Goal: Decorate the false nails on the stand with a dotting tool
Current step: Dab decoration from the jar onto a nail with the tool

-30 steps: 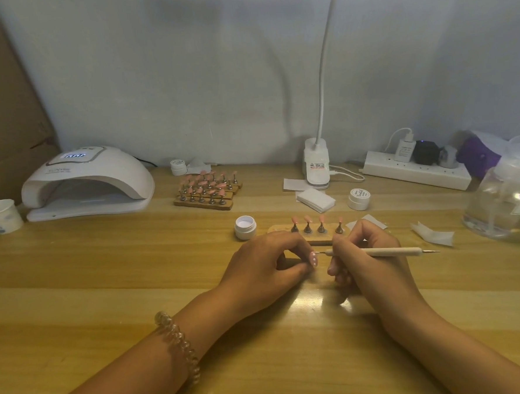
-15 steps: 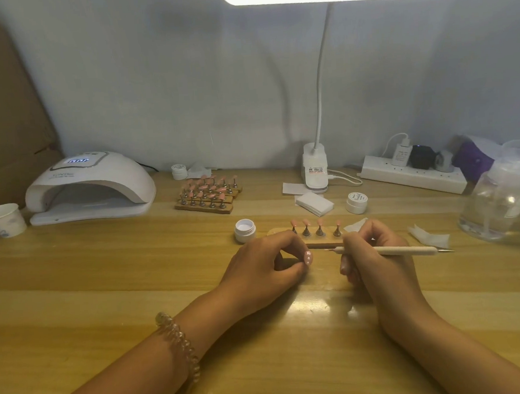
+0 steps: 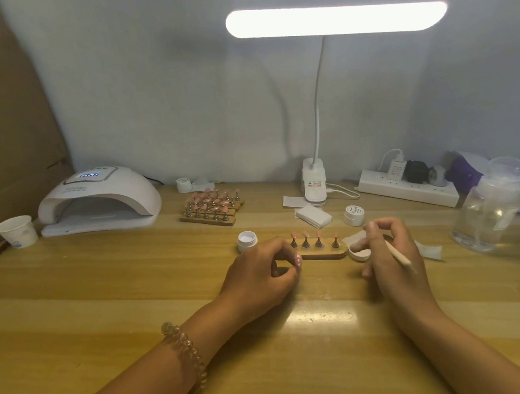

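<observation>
Stand (image 3: 320,252) with four pink false nails (image 3: 305,235) sits on bench (image 3: 106,297), between the hands. Left hand (image 3: 257,276) curled at its left end; whether it grips the stand is hidden, can't tell. Right hand (image 3: 384,265) just right of stand, pinching dotting tool (image 3: 401,258), angled down-right.

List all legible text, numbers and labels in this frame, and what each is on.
Nothing reads clearly enough to quote.
Display on the nail lamp: lit characters, blurred. The faint print below it is too small.
Sticker on the desk lamp base: red and dark print, too small.
Top of the jar lid: dark script, illegible.
Face of the charger: print, too small.
Side of the paper cup: faint mark, blurred.
</observation>
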Motion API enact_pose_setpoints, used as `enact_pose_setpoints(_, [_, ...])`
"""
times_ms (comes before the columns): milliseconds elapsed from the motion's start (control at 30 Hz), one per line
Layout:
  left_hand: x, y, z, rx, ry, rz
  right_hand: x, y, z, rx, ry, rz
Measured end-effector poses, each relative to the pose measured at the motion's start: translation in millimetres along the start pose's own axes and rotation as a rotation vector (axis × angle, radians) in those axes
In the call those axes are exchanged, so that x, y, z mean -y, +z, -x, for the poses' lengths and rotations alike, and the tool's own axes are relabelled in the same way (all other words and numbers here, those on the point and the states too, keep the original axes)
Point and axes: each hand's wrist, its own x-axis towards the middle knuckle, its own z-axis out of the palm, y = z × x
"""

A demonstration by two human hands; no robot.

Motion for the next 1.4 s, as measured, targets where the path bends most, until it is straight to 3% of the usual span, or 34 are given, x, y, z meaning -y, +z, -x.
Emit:
enact_pose_setpoints(167, [-1.8, -0.7, 0.4, -0.047, -0.022, -0.039, -2.7, -3.7, 0.9, 0.084, -0.129, 0.24])
enact_pose_setpoints(267, [-1.5, -0.5, 0.0, -0.073, -0.051, -0.041, -2.3, -1.5, 1.0, 0.145, -0.09, 0.397])
enact_pose_setpoints(567, [0.2, -0.3, -3.2, -0.084, -0.051, -0.034, 1.8, 3.1, 0.3, 0.229, -0.002, 0.542])
enact_pose_setpoints(967, [0.9, -1.8, -3.3, -0.027, -0.077, -0.127, -1.0, 3.8, -2.1, 0.166, 0.047, 0.56])
enact_pose_setpoints(1400, [-0.3, -2.7, -3.7, -0.022, -0.103, -0.136, 5.4, 5.0, 1.7, 0.271, 0.06, 0.648])
